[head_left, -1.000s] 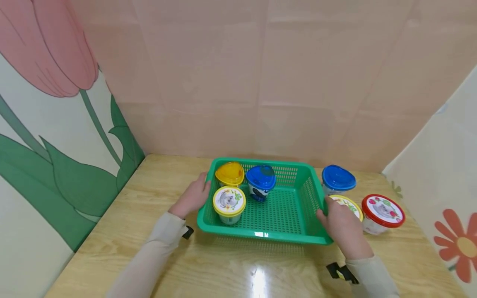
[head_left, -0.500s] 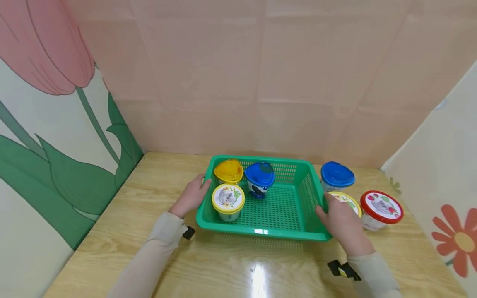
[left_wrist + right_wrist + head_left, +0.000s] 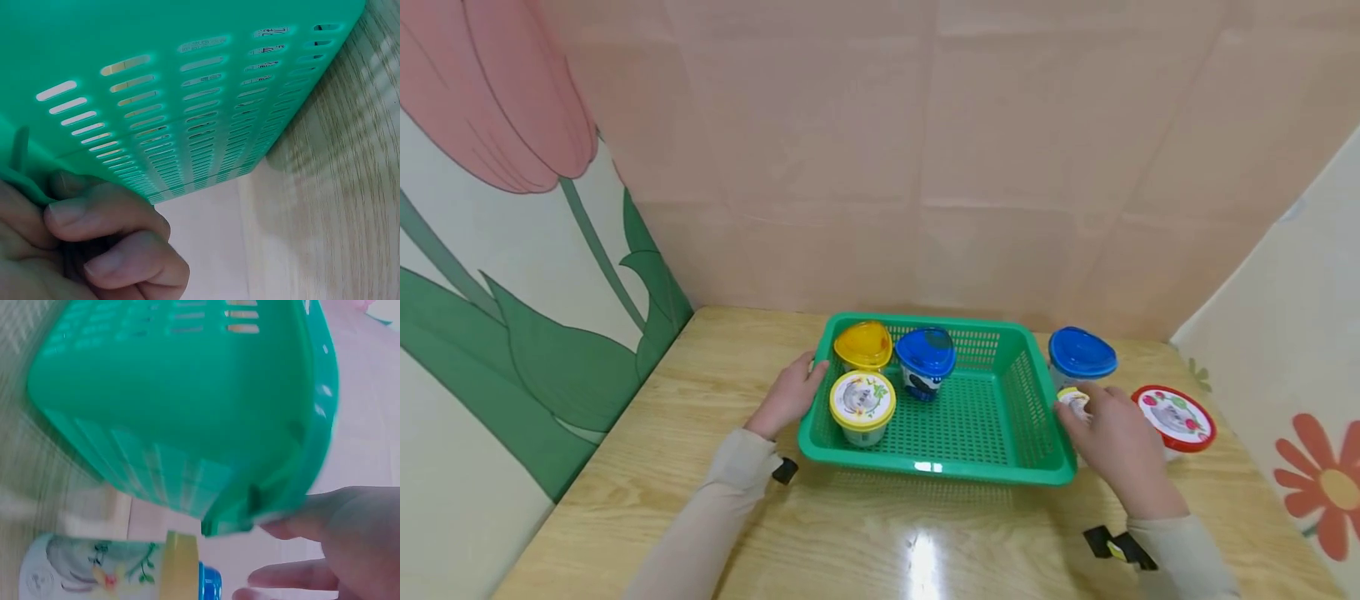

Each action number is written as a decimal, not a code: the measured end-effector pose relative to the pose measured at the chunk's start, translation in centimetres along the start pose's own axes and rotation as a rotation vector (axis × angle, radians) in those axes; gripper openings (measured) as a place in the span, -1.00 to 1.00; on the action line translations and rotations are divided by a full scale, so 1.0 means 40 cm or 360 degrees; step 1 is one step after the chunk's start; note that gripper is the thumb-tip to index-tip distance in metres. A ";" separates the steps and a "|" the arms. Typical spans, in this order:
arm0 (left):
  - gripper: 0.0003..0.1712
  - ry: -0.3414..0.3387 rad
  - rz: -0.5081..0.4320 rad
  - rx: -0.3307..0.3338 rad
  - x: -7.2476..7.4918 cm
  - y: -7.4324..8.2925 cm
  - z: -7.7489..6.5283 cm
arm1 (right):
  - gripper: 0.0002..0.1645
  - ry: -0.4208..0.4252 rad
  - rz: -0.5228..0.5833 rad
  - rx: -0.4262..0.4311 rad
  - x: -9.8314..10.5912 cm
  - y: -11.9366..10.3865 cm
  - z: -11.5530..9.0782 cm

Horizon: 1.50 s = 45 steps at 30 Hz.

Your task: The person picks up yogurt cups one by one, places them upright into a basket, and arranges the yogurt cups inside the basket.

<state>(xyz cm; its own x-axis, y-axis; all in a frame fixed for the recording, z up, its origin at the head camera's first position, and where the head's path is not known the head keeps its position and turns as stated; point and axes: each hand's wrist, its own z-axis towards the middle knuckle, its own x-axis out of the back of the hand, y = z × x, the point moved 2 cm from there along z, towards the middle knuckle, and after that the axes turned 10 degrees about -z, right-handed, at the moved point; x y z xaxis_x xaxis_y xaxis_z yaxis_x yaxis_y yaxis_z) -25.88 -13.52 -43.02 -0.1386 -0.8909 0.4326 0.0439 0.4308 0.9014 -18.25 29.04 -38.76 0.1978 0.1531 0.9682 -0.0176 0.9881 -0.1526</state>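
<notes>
Pale beige sleeves [image 3: 707, 508], angular black tabs [image 3: 785, 471] by both cuffs [image 3: 758, 450], yellow mark [image 3: 1117, 551] at right

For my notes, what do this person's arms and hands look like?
The left arm's long pale beige fabric sleeve and the matching right sleeve look plain. The left hand and right hand are ungloved. A small angular black piece shows beside each cuff, the right one marked yellow.

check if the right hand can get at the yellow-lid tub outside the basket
Likely yes: the right hand is just above the yellow-lid tub, holding nothing, and nothing rests on the lid. The basket stands close on the tub's left, so that side may be tight.
</notes>
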 end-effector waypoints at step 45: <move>-0.41 -0.0019 -0.0100 0.0009 0.000 0.005 -0.004 | 0.42 -0.0559 -0.0110 -0.0282 -0.020 0.099 0.017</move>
<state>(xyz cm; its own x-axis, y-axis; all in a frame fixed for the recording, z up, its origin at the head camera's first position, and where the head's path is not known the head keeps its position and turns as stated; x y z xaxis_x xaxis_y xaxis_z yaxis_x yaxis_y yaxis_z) -25.70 -13.45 -42.83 -0.1527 -0.9145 0.3746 0.0294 0.3746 0.9267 -19.14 32.83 -40.00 -0.1551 0.1116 0.9816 0.1594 0.9834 -0.0866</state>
